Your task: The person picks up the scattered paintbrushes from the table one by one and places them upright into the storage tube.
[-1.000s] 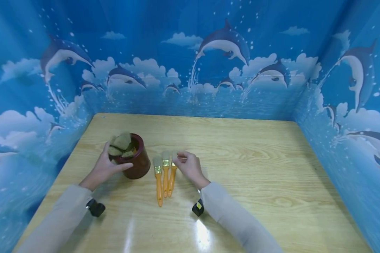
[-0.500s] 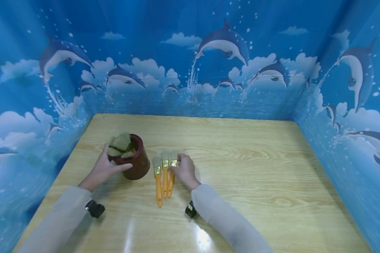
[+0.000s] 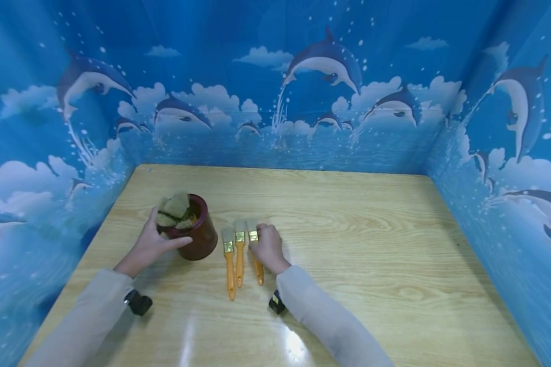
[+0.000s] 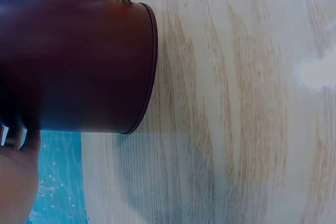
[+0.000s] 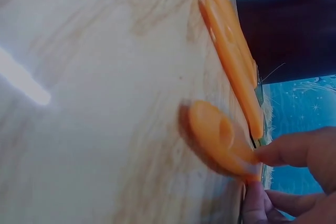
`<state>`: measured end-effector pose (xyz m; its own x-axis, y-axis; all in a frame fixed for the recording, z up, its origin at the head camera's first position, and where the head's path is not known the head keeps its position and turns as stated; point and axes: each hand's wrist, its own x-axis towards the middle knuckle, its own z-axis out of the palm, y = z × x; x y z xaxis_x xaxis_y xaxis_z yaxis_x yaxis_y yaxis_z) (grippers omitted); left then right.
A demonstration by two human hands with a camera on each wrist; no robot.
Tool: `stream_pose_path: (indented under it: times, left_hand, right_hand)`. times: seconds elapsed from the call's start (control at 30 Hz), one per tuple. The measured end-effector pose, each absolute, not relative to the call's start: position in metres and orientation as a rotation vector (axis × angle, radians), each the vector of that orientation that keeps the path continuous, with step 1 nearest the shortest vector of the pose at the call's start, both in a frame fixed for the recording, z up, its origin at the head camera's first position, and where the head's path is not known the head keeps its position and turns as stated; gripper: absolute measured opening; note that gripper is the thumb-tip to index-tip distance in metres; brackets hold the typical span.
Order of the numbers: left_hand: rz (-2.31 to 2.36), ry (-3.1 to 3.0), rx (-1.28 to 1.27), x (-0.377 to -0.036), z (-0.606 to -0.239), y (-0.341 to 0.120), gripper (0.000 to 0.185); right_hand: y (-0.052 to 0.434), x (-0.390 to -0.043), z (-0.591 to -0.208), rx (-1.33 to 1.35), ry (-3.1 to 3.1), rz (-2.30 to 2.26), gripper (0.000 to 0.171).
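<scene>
My left hand grips a dark red-brown cylindrical pot, its thumb along the near side. Tan, flat-ended pieces like brush heads stick out of the pot's mouth, with a bit of orange among them. Right of the pot, my right hand pinches the rightmost paintbrush near its metal band; the orange handle end shows in the right wrist view. Beside it lie a middle paintbrush and a left paintbrush, both with orange handles and bristles pointing away from me.
A light wood-grain table lies under everything, with glare near its front. Blue dolphin-print curtains enclose it at the back and both sides.
My right hand has come down from the bristles onto the rightmost paintbrush and holds it; the handle end has swung right, away from the middle brush. The left hand and pot stay still.
</scene>
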<state>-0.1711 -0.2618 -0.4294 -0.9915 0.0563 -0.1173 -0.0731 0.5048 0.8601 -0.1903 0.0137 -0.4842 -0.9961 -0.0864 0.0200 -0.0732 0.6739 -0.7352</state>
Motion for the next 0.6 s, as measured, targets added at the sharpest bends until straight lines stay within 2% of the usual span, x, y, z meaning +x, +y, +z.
stream_pose_path:
  times: [0.6]
  left_hand:
    - [1.472, 2.612, -0.035, -0.172, -0.429, -0.263, 0.121]
  right_hand:
    - [0.024, -0.197, -0.475, -0.044, 2.679, -1.225, 0.016]
